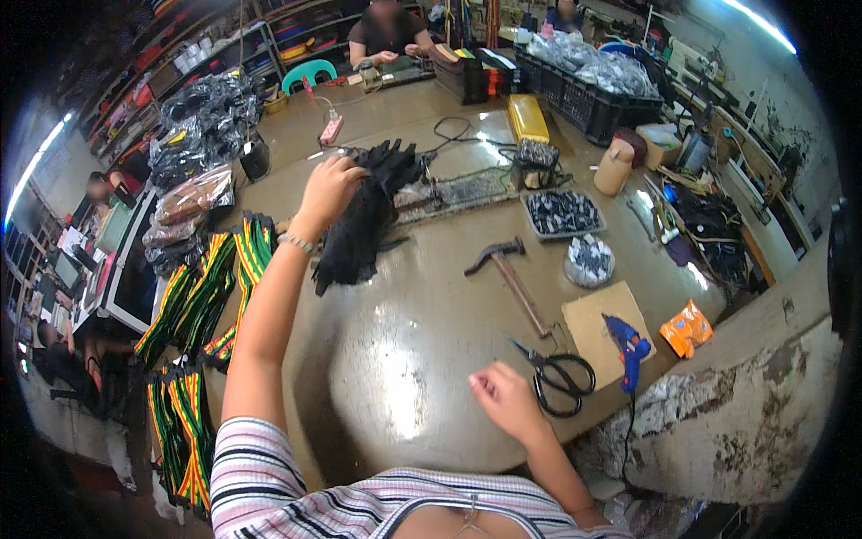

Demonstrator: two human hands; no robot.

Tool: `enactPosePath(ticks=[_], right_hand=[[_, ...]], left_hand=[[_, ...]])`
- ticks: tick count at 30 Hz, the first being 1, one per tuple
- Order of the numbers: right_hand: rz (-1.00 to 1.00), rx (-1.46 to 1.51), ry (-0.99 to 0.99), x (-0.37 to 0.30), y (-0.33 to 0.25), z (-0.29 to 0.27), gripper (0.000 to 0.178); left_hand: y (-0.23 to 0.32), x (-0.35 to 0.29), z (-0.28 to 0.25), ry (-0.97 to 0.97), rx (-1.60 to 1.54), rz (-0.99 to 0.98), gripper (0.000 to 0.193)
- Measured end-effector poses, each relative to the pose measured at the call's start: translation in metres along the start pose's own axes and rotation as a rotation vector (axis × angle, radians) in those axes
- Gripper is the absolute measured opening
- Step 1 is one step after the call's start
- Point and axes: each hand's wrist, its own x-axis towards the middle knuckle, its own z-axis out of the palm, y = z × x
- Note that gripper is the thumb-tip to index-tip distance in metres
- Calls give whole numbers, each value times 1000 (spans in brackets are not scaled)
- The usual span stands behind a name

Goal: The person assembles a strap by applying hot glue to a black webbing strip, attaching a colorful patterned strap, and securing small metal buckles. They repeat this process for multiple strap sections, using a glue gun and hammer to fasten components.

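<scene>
Right hand (507, 402): held at the near side of the table (449, 314); fingers loosely curled, nothing seen gripped.
Scissors (541, 361): laid just to its right, tips aimed far left; fingers could be pricked if the hand were swept across them.
Left hand (330, 190): stretched farther out; fingers bent, whether anything is gripped cannot be told.
Black strips (359, 229): heaped left of centre, beside or under that hand; overlapping, so neighbours could be dragged along if one were pulled; dark, flat, ends splayed.

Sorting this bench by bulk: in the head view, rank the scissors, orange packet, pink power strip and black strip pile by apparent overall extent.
1. Black strip pile
2. Scissors
3. Orange packet
4. Pink power strip
</scene>
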Motion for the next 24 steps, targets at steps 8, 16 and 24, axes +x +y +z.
enactPosePath(ticks=[8, 16, 24], right_hand=[[23, -601, 330, -51, 17, -57, 24], [80, -571, 328, -93, 29, -55, 25], [353, -631, 357, -117, 17, -71, 27]], left_hand=[[95, -142, -65, -7, -272, -431, 39], [249, -228, -138, -207, -646, -642, 30], [294, -258, -166, -266, -628, -587, 25]])
